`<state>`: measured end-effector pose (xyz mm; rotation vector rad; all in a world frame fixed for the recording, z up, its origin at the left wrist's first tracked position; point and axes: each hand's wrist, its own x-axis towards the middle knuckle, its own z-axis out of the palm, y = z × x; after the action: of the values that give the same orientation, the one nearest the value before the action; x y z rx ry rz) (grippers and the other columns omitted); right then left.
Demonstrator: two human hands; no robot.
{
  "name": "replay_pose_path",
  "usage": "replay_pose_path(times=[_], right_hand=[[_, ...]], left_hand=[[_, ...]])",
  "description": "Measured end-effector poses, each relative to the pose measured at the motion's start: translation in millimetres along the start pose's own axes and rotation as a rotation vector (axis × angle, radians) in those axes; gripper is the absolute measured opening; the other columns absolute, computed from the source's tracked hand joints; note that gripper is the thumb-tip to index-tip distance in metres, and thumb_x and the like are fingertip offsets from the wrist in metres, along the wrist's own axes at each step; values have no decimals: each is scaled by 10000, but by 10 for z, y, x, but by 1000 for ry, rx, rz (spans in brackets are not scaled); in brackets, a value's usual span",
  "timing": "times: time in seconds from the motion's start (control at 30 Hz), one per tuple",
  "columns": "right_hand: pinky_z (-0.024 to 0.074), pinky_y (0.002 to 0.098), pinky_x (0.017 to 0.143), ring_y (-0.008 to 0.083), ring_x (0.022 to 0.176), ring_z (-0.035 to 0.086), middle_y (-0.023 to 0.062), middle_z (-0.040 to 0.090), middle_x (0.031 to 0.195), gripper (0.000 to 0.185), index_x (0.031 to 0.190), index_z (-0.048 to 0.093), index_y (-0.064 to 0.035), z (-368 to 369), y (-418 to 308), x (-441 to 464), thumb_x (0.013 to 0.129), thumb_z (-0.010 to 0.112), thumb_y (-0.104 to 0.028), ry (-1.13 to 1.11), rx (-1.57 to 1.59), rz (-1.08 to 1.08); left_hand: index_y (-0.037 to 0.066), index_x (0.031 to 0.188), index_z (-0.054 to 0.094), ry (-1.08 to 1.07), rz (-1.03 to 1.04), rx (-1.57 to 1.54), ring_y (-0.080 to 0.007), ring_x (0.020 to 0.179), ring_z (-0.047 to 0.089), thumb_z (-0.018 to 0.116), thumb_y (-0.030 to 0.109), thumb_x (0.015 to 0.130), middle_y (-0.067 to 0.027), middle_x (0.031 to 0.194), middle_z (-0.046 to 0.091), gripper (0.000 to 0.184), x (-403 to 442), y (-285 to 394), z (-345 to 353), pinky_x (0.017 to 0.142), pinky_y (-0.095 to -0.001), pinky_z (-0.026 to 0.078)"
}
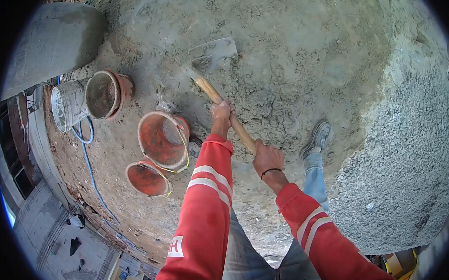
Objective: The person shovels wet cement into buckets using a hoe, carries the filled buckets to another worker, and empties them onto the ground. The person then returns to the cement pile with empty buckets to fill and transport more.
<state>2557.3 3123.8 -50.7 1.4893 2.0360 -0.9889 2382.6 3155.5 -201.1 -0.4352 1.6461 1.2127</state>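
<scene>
My left hand is wrapped round the wooden handle of a hoe, partway down toward its blade. Higher up, near the handle's end, my right hand grips the same handle. The hoe's wide, flat metal blade is smeared with grey mortar and rests at the wet mix spread over the ground. Part of the blade's lower edge is hidden in the mix.
Left of me stand orange buckets with grey rims, a smaller orange bucket and a whitish bucket. A blue hose runs along the ground. Gravel is heaped at right; a large grey drum-like object lies upper left.
</scene>
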Motion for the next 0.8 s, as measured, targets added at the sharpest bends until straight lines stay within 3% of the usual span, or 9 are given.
replay_pose_path(times=[0.2,0.3,0.37,0.43,0.6,0.7,0.8], right_hand=[[513,458,661,360,721,671,202,660,717,129,923,556,-37,53,286,-776,796,541,-52,-103,-43,39],[523,471,653,357,720,671,165,665,739,208,960,544,-76,95,591,-1472,761,604,-96,-200,-89,135],[524,483,657,354,745,671,139,665,782,269,983,540,-107,123,712,-1938,740,649,-139,-266,-118,201],[522,489,675,353,769,670,124,665,819,321,1003,544,-131,153,783,-2371,718,685,-175,-325,-162,271],[515,493,674,350,765,664,122,666,833,357,1024,554,-138,326,798,-2534,704,702,-195,-289,-70,203],[511,485,644,368,719,648,152,655,771,336,1002,564,-112,397,495,-1691,702,701,-175,-216,111,13],[501,504,672,424,745,625,202,637,741,312,977,549,-70,333,-215,-725,710,693,-145,-127,342,-146]], left_hand=[[23,784,514,54,-272,41,-124,459,459,533,34,837,-34,613,478,57,-667,-645,-191,385,-271,408],[25,782,520,48,-292,24,-126,461,451,567,61,841,-32,617,481,83,-1297,-1346,-378,405,-279,417],[41,836,465,28,-278,-133,-125,455,444,604,52,837,-35,613,476,139,-1827,-1553,-468,404,-283,413],[55,892,424,23,-274,-93,-130,436,451,606,36,833,-37,611,472,192,-2288,-1562,-523,391,-280,412],[53,933,405,76,-109,-5,-141,422,484,594,27,835,-49,606,481,214,-2653,-1094,-572,381,-279,422],[45,944,402,96,205,47,-148,429,510,579,39,831,-54,608,493,210,-2117,-375,-592,385,-283,440],[3,973,391,125,378,234,-179,436,536,568,52,826,-77,622,511,236,-1263,474,-654,391,-312,449]])
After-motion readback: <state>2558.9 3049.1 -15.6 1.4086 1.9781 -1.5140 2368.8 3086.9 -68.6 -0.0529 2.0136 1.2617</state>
